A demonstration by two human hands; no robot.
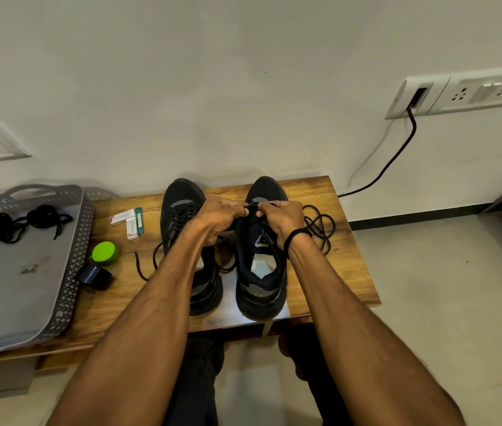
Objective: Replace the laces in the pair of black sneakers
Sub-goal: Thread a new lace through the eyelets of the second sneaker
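- Wooden table [345, 272]: two black sneakers side by side, toes toward the wall.
- Left sneaker [179, 195]: laced; a lace end [140, 267] trails on the table to its left.
- Right sneaker [260, 290]: tongue exposed, opening toward the person.
- Left hand [219, 216]: fingers curled, tips pinching the black lace [252, 205] over the toe-end eyelets of the right sneaker.
- Right hand [283, 219]: thumb and fingertips pinch the same lace, just beside the left hand; black band [297, 236] on its wrist.
- Lace coil [320, 224]: loose on the table, just right of the right sneaker.
- Grey perforated tray [68, 272] at left holds bundled black laces [25, 221].
- Between the tray and the left sneaker: green round object [105, 253], small boxes [128, 222].
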